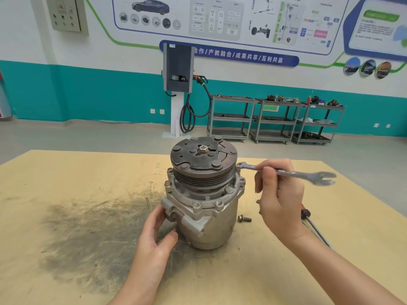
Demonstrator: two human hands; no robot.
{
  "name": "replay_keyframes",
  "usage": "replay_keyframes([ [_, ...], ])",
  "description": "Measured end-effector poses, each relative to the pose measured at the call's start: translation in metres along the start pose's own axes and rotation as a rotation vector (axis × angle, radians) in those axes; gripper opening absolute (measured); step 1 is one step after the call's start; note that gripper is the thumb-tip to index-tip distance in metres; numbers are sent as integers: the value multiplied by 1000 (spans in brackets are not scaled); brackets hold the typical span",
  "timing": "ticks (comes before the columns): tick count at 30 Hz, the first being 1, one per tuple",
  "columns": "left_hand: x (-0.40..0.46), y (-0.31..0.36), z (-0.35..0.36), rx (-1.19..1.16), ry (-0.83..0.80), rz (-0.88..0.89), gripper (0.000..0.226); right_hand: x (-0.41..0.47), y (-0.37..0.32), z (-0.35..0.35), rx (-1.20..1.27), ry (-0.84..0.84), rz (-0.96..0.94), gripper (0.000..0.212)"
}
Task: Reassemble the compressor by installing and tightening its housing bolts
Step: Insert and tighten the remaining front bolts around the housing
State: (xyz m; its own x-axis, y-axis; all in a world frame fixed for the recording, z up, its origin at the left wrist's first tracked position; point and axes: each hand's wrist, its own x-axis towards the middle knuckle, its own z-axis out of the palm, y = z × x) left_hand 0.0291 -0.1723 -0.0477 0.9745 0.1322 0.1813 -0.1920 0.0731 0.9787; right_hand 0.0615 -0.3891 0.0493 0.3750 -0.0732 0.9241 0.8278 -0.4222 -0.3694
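The left hand (154,234) steadies the compressor (203,194) – fingers straight – while the right hand (279,194) pinches a wrench (286,172) at a bolt.

A scuffed wooden table (66,183) carries the compressor (203,194), a loose bolt (244,219) and a screwdriver (312,223).

The back wall (88,89) is white above and teal below, hung with diagram posters (220,16) and a blue banner (242,56). A grey charging unit (178,69) stands before it, its black cable (189,113) looped, beside three metal shelf carts (275,119) (parts on top). The floor (88,135) is pale grey.
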Motion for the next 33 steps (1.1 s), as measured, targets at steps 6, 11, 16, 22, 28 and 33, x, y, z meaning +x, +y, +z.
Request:
replay_keyframes([
  [6,-1,0,0,-15,6,-10,61,35,-6,-7,275,122,409,35],
  [11,0,3,2,-34,26,-13,61,46,17,-6,354,21,700,37],
  [16,0,2,0,-39,16,-23,61,59,29,-1,489,-54,932,37],
  [22,0,0,-1,-42,12,-28,62,67,33,-3,545,-99,958,36],
  [28,1,1,0,-50,9,-18,60,57,34,1,477,-172,933,35],
  [33,1,1,0,-50,13,-18,61,65,32,-2,518,-229,1027,31],
])
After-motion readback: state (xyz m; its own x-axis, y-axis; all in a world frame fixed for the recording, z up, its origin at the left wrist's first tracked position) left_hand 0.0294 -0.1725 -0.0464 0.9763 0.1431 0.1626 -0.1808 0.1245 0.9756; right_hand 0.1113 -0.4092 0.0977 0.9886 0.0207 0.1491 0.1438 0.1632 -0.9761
